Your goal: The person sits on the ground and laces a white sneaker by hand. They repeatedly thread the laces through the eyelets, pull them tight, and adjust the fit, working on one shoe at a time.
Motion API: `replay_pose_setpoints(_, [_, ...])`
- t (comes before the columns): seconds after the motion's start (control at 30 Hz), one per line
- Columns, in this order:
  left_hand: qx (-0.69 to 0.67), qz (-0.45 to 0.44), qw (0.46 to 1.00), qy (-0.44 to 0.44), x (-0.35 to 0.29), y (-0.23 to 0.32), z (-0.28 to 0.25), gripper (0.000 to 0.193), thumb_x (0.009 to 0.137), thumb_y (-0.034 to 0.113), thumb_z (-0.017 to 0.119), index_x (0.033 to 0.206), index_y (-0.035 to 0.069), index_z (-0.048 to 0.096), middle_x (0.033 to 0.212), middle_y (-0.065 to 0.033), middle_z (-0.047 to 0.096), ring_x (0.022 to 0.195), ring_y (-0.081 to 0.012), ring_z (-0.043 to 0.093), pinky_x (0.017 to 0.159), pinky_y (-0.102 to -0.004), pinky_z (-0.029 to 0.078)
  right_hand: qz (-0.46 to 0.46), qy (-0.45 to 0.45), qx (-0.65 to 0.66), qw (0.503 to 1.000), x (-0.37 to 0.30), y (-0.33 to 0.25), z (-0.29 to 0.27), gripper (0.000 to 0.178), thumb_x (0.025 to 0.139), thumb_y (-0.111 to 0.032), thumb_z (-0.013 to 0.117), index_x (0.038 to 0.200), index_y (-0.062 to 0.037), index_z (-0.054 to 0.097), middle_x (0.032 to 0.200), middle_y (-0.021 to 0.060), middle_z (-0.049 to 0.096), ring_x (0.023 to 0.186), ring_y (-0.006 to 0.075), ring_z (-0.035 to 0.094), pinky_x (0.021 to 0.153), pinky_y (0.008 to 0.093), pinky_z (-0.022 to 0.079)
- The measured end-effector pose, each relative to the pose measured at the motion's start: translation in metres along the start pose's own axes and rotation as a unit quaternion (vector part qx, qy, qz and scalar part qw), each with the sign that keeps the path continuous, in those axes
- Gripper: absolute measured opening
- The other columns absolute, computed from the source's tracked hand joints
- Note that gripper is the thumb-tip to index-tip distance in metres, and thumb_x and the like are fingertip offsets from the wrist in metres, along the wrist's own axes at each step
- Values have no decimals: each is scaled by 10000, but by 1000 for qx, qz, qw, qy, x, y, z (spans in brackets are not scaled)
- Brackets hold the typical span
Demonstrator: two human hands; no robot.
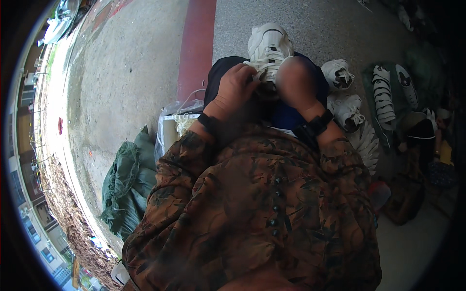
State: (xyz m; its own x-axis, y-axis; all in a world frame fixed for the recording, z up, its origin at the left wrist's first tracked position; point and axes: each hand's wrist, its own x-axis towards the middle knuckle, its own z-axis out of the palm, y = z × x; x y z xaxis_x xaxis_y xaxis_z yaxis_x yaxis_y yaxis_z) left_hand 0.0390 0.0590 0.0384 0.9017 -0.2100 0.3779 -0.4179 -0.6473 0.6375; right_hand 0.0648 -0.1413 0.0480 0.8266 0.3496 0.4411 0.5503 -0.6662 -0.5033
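Observation:
A white sneaker [270, 41] with white laces [268, 61] rests at my lap, its toe pointing away from me. At the left side of its opening, my left hand [237, 89] has its thumb and fingers pinched together on the lace by the upper eyelets. My right hand [297, 83] is over the shoe's right side. It is smeared by motion, so I cannot make out its fingers or whether it holds anything. Dark bands circle both my wrists.
To my right lie more white sneakers [338, 74] and a row of stacked white shoes [383, 97] on dark green cloth. Beside my left forearm stands a plastic-lined container [170, 133] with loose white laces [183, 123]. A green sack [128, 182] lies on the concrete floor [126, 68].

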Motion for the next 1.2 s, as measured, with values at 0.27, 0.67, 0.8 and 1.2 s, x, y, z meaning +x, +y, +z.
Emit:
replay_pose_setpoints(0.27, [30,3,999,46,-11,-10,-9,189,704,96,694,859,37,604,879,-114,605,814,-300,608,701,-355,494,-79,-15,18,997,-4,-9,-17,118,713,10,593,814,-31,548,785,125,536,719,302,553,627,387,448])
replay_pose_setpoints(0.67, [-38,-82,994,60,-19,-16,-15,143,720,91,664,849,52,617,849,-97,610,792,-287,607,700,-350,486,-89,-129,62,986,-11,-2,-13,147,719,-106,624,811,0,581,827,138,583,757,310,574,664,387,453])
replay_pose_setpoints(0.8, [-81,-116,986,88,-24,-24,-15,116,752,58,653,861,33,620,824,-78,629,727,-178,607,648,-280,475,92,-30,277,956,-2,3,-49,111,767,18,617,867,11,569,717,119,574,688,155,567,645,288,448])
replay_pose_setpoints(1.2, [-93,-115,985,95,-27,-22,-20,103,754,34,636,852,11,615,819,-95,622,757,-220,617,683,-294,480,-101,-167,-166,967,-10,-28,23,186,683,-13,607,838,-45,509,850,189,566,886,364,534,760,434,411])
